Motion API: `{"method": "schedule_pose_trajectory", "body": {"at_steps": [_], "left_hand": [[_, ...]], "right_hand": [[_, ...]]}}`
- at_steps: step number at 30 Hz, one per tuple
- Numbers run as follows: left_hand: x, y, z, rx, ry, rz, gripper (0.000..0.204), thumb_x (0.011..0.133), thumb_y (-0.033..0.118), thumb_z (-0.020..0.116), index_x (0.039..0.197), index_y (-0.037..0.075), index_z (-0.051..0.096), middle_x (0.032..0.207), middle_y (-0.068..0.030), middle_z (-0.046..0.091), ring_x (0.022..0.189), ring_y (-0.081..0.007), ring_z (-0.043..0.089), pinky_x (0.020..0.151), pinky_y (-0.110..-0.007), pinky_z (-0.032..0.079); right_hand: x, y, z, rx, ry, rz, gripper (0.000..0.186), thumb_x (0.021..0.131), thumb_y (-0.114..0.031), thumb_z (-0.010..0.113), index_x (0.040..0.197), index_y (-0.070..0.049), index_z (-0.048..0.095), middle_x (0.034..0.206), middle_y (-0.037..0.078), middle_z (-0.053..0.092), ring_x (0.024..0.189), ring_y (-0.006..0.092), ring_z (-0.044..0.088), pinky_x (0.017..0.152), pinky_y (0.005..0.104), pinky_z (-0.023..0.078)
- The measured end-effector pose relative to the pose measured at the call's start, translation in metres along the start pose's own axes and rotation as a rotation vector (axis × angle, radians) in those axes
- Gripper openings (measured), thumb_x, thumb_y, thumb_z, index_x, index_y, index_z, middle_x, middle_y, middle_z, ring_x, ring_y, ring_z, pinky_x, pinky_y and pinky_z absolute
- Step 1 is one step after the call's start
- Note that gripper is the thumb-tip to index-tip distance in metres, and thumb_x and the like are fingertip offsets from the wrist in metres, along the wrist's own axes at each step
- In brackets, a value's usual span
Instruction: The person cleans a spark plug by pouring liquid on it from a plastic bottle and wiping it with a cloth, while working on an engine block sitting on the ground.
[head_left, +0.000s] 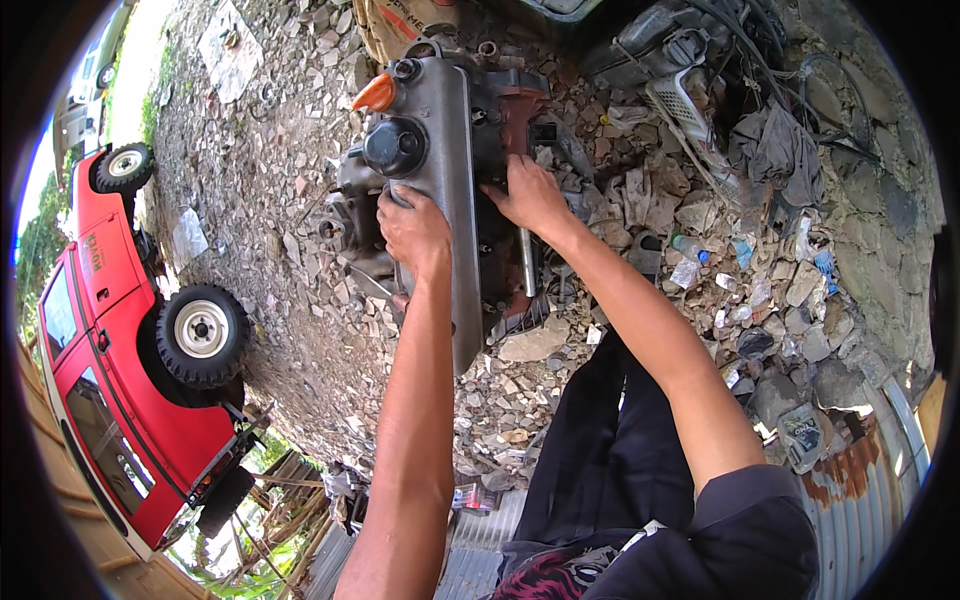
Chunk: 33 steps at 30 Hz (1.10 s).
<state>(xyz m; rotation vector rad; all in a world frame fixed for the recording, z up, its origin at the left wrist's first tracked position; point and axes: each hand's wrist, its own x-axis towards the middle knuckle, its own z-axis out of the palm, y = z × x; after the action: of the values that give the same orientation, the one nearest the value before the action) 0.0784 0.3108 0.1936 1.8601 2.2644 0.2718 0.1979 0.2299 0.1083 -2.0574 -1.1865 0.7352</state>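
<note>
In front of me a car engine stands on the stony ground. Along its top runs a long grey valve cover with a round black cap and an orange plastic piece near its far end. My left hand is closed over the cover's left edge, just below the black cap, with some fingertips hidden. My right hand grips the engine's right side near a reddish part; its fingers go partly out of sight. A shiny metal tube stands out below that hand.
Loose stones and litter surround the engine. At the far right lie a white plastic basket, dark cables and a grey rag beside a stone wall. A red off-road vehicle is parked at left. Corrugated metal sheet lies near me.
</note>
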Motion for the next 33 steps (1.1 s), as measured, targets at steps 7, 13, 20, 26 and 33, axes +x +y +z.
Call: {"method": "schedule_pose_trajectory", "body": {"at_steps": [7, 13, 20, 26, 33], "left_hand": [[0.000, 0.001, 0.001, -0.016, 0.014, 0.019, 0.052, 0.103, 0.039, 0.040, 0.127, -0.002, 0.057, 0.125, -0.0248, 0.062, 0.117, -0.0423, 0.058, 0.097, -0.052, 0.046], [0.001, 0.000, 0.001, -0.002, 0.008, 0.012, 0.052, 0.103, 0.039, 0.040, 0.127, -0.003, 0.057, 0.124, -0.0247, 0.062, 0.116, -0.0422, 0.059, 0.096, -0.052, 0.046], [0.000, 0.000, -0.001, -0.006, -0.001, 0.002, 0.051, 0.103, 0.039, 0.040, 0.127, -0.002, 0.057, 0.124, -0.0244, 0.062, 0.116, -0.0421, 0.058, 0.096, -0.052, 0.046], [-0.001, 0.001, -0.001, -0.005, -0.004, 0.004, 0.050, 0.103, 0.039, 0.040, 0.126, -0.002, 0.057, 0.124, -0.0241, 0.062, 0.116, -0.0419, 0.058, 0.095, -0.052, 0.046], [0.000, 0.002, 0.001, -0.005, 0.008, 0.005, 0.050, 0.103, 0.039, 0.040, 0.127, -0.002, 0.057, 0.124, -0.0240, 0.062, 0.117, -0.0417, 0.058, 0.096, -0.052, 0.046]], "right_hand": [[0.008, -0.012, -0.006, 0.042, -0.134, 0.157, 0.037, 0.095, -0.031, 0.066, 0.102, 0.005, 0.062, 0.080, 0.029, 0.069, 0.086, 0.0508, 0.066, 0.076, 0.0559, 0.053], [-0.001, -0.001, -0.001, 0.050, 0.106, -0.213, 0.032, 0.090, -0.022, 0.069, 0.108, 0.002, 0.057, 0.091, 0.030, 0.069, 0.089, 0.0488, 0.067, 0.077, 0.0562, 0.052], [0.008, -0.006, -0.008, 0.232, -0.164, 0.197, 0.043, 0.087, -0.024, 0.072, 0.121, -0.002, 0.056, 0.112, 0.023, 0.064, 0.106, 0.0451, 0.061, 0.091, 0.0518, 0.049], [0.003, 0.007, -0.005, 0.330, -0.039, -0.105, 0.034, 0.086, -0.028, 0.072, 0.113, -0.008, 0.067, 0.120, 0.021, 0.057, 0.116, 0.0398, 0.056, 0.097, 0.0497, 0.046], [0.002, 0.005, -0.007, 0.223, -0.125, -0.003, 0.031, 0.087, -0.039, 0.070, 0.099, -0.011, 0.078, 0.115, 0.023, 0.058, 0.120, 0.0420, 0.052, 0.096, 0.0555, 0.041]]}}
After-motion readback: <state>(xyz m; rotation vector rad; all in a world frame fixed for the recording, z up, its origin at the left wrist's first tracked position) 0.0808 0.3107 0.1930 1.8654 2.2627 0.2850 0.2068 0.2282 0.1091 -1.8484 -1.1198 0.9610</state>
